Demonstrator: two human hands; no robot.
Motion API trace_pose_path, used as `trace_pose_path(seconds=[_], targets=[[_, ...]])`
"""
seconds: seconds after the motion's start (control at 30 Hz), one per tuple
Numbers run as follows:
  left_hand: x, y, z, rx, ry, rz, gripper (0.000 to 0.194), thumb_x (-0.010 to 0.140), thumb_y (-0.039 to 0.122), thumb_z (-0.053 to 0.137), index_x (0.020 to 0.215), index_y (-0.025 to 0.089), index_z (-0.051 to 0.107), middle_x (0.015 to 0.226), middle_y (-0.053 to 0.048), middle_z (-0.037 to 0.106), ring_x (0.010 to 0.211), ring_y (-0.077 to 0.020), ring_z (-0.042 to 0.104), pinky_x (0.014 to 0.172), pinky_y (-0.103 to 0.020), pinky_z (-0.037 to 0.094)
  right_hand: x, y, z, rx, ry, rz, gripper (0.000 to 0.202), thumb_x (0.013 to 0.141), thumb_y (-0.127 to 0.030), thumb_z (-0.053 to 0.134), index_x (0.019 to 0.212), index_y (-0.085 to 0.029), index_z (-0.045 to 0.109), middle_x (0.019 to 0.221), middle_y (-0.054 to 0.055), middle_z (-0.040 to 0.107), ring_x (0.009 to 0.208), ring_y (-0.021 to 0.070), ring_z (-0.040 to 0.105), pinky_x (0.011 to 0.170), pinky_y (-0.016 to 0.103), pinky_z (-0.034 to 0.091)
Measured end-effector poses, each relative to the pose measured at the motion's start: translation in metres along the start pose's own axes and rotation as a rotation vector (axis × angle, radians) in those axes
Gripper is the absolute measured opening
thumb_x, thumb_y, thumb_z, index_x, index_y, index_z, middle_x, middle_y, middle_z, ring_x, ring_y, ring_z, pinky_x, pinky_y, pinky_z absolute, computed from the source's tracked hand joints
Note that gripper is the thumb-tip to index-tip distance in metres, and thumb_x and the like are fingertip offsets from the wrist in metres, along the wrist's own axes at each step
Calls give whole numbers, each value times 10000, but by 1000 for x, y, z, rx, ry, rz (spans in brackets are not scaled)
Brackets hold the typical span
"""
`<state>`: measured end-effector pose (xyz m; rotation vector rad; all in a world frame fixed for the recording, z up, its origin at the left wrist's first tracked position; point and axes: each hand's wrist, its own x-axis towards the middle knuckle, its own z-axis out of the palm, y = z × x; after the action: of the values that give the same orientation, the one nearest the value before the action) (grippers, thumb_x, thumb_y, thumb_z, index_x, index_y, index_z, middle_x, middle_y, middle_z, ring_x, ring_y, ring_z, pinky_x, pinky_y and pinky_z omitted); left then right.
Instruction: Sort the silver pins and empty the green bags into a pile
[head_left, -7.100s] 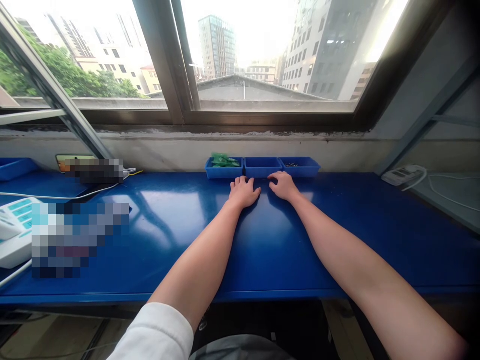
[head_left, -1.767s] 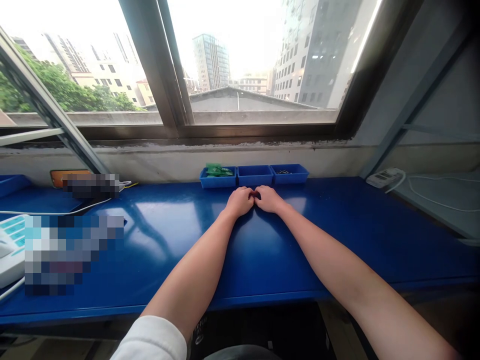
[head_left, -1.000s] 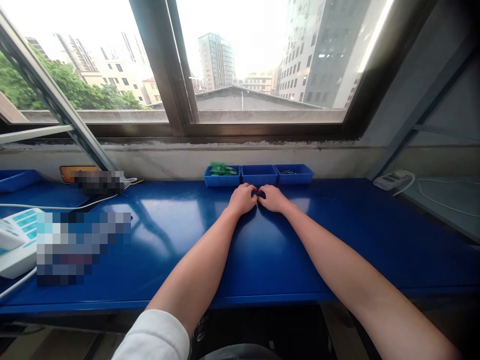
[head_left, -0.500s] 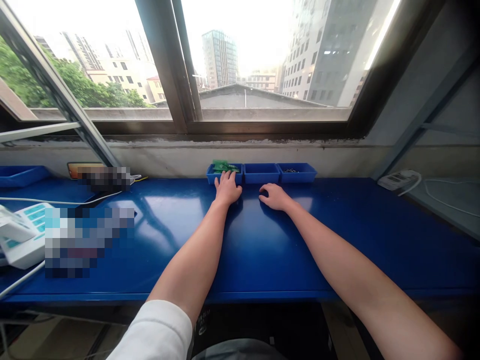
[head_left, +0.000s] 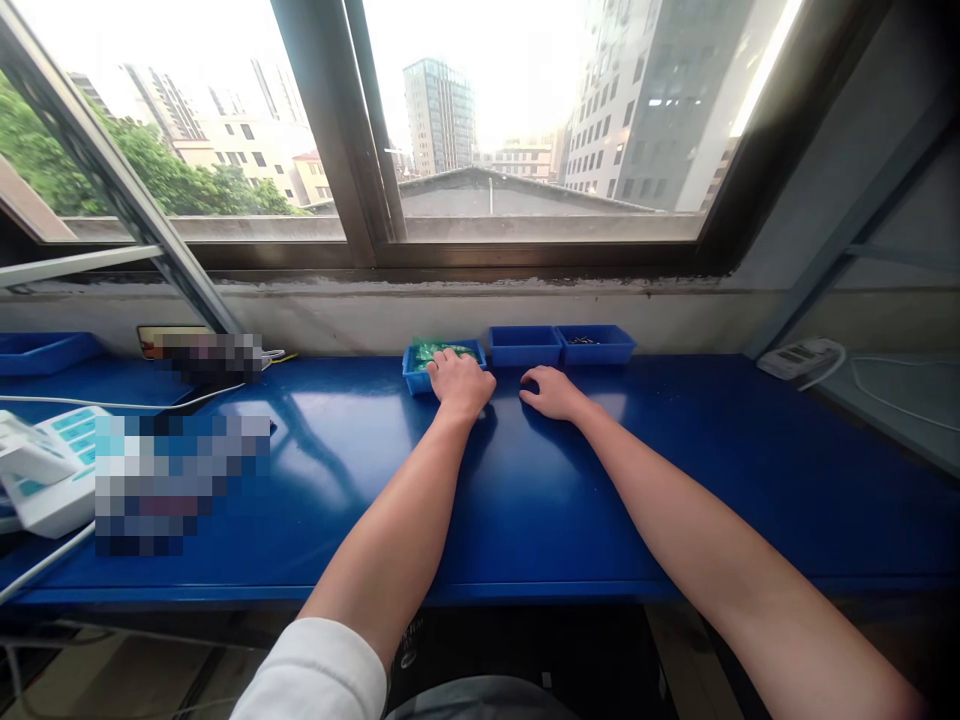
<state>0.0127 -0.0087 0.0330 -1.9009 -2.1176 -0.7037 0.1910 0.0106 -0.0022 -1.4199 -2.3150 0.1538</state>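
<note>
My left hand [head_left: 460,383] is closed over the front rim of a small blue bin [head_left: 417,380], its fingers hooked inside. Crumpled green plastic packets [head_left: 429,353] lie in that bin, partly covered by the fingers. The bin sits slightly forward of its neighbours, with a gap at its right. My right hand [head_left: 556,392] rests on the blue tabletop [head_left: 525,500], fingers loosely curved and apart from the thumb, with nothing between them. It is nearest to the middle blue bin [head_left: 525,357], without touching it.
A third blue bin [head_left: 596,355] holds small metal pieces and adjoins the middle one. At left are a white device with teal keys [head_left: 79,445], a blue tray [head_left: 45,350] and cables. A white power strip [head_left: 799,355] lies at right, below the window wall.
The left bin has been drawn toward me and a little left, away from the middle bin. My left hand has closed on its rim. My right hand is nearly still.
</note>
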Motion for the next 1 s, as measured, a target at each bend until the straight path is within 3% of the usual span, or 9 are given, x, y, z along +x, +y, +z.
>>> trace_pose_path(seconds=[0.17, 0.3, 0.4, 0.6, 0.73, 0.83, 0.9, 0.93, 1.0], targets=[[-6, 11, -27, 55, -254, 47, 268, 725, 286, 568, 893, 114, 687, 1027, -215, 632, 1028, -373, 542, 859, -471, 413, 0, 1, -2, 23, -14, -8, 293, 769, -336, 579, 1005, -171, 631, 1048, 93, 630, 1017, 228, 558, 916, 333, 423], [-16, 25, -58, 31, -534, 159, 225, 730, 211, 585, 914, 127, 682, 968, -197, 668, 938, -346, 611, 771, -425, 473, -1, 5, -8, 125, -52, 14, 330, 726, -162, 516, 1030, -159, 645, 1117, 87, 631, 1049, 212, 557, 935, 296, 414], [-28, 37, -72, 69, -646, 388, 201, 723, 125, 592, 905, 148, 673, 959, -153, 685, 899, -301, 633, 763, -381, 493, -1, 15, -14, 244, -86, 76, 404, 661, -80, 456, 987, -169, 677, 1099, 59, 656, 1037, 201, 570, 913, 265, 420], [-51, 53, -67, 12, -473, 673, 207, 764, 69, 508, 865, 117, 681, 916, -166, 662, 833, -283, 641, 682, -343, 499, -2, 28, -32, 649, -61, 296, 430, 532, -89, 429, 845, -152, 716, 758, 23, 694, 715, 177, 596, 654, 251, 458], [-42, 38, -68, -205, -306, 778, 225, 839, 323, 509, 977, 231, 662, 1025, -77, 643, 916, -230, 615, 765, -307, 481, -8, 23, -51, 767, -34, 386, 271, 629, -209, 498, 806, -162, 698, 744, 36, 678, 628, 156, 558, 524, 243, 404], [-16, 11, -73, -273, -70, 452, 278, 847, 382, 462, 941, 196, 646, 954, -86, 655, 855, -225, 618, 743, -318, 470, -16, 15, -58, 692, 14, 395, 302, 723, -392, 531, 822, -153, 687, 680, 46, 653, 525, 134, 503, 489, 251, 367], [3, -13, -72, -209, -36, 184, 316, 814, 419, 488, 932, 165, 635, 912, -122, 661, 857, -270, 618, 698, -344, 460, -22, 9, -56, 625, 23, 399, 352, 736, -459, 542, 819, -149, 686, 664, 45, 649, 517, 131, 502, 519, 255, 381], [11, -25, -69, -183, -86, 60, 350, 788, 462, 509, 894, 153, 636, 886, -141, 662, 849, -295, 619, 668, -354, 453, -24, 6, -52, 581, 35, 416, 347, 732, -458, 550, 805, -147, 686, 664, 45, 651, 537, 138, 518, 535, 255, 386], [20, -48, -60, -227, -358, -109, 454, 743, 581, 514, 738, 142, 630, 795, -155, 659, 736, -294, 625, 575, -344, 430, -26, 1, -44, 492, 73, 421, 285, 710, -403, 581, 793, -153, 690, 682, 40, 663, 623, 158, 564, 589, 250, 399]])
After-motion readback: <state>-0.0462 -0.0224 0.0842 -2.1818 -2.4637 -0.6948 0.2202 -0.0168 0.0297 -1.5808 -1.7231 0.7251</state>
